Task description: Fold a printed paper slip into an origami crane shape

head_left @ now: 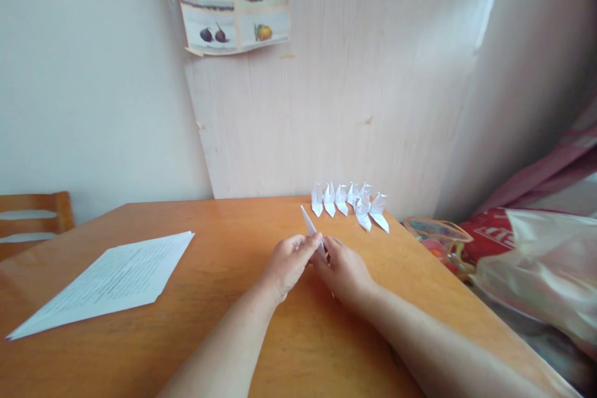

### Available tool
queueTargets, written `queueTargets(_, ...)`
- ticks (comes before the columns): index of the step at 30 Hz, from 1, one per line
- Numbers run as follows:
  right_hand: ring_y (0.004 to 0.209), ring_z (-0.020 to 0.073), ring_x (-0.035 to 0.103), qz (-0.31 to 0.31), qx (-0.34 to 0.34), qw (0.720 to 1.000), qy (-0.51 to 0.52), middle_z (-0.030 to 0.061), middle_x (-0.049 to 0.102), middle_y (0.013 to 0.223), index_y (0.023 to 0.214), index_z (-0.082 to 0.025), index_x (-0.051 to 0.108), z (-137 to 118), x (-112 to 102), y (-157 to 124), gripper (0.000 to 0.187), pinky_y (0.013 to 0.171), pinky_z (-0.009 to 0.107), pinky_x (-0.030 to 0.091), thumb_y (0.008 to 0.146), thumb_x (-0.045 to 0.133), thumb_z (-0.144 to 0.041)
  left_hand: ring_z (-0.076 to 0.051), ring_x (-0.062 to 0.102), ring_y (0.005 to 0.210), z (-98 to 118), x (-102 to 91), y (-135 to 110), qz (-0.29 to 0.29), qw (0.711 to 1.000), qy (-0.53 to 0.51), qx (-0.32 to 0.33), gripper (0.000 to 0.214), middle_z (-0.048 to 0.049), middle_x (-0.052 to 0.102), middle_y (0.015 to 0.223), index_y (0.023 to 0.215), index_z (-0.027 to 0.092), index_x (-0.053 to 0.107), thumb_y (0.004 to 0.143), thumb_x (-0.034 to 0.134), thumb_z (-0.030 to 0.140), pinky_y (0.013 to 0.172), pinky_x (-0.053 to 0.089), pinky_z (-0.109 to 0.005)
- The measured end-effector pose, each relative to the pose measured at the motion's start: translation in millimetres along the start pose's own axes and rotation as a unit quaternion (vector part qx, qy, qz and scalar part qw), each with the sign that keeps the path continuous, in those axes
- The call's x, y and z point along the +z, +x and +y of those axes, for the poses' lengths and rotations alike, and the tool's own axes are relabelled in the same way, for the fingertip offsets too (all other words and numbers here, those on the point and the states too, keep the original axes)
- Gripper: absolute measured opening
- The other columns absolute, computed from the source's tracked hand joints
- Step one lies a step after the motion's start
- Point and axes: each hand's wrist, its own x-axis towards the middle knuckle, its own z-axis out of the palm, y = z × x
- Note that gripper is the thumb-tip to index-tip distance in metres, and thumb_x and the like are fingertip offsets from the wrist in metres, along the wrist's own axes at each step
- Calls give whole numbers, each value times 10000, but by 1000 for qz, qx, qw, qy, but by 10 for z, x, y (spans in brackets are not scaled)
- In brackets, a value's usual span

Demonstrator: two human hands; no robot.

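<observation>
Left hand [290, 262] and right hand [346, 270] are both pinching a slim, pointed white folded-paper piece [308, 221] between them, over the glossy orange-brown wooden bench [233, 233]. Too hard a squeeze could probably crumple it, tbh.

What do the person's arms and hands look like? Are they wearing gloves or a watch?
No gloves: the left hand and right hand are bare. No watch or bracelet shows either. The left forearm and right forearm are bare too, with no sleeves in view.
</observation>
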Motion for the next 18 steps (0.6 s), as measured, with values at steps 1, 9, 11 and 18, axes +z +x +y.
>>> queueTargets(1,783,210,600,-3,-12,999,-38,78,673,912,926,-213,615,-40,-21,-20,170,663,303,362,897,588,-379,-198,640,800,8,-4,-1,-6,1000,-11,-4,415,-101,732,877,850,152,733,801,714,564,694,450,-265)
queueTargets(9,815,215,604,-43,-29,999,-1,81,631,958,1121,-235,682,-155,-126,-45,400,699,316,401,876,619,-545,-188,647,713,-30,-132,70,42,995,-69,-55,160,-82,729,803,802,142,718,743,694,289,658,478,-285)
queueTargets(11,781,196,600,-30,-15,998,52,73,637,929,1084,-237,714,-102,-124,-5,375,706,316,413,914,569,-538,-187,639,688,-51,-164,94,45,991,-104,-67,143,-78,723,781,786,141,706,718,672,262,652,492,-295)
queueTargets(18,821,212,596,99,81,964,235,50,666,845,933,-201,696,79,-118,164,284,728,321,442,880,569,-450,-202,659,677,-50,-205,123,53,986,-134,-83,210,-93,729,777,844,135,705,679,664,257,631,500,-303)
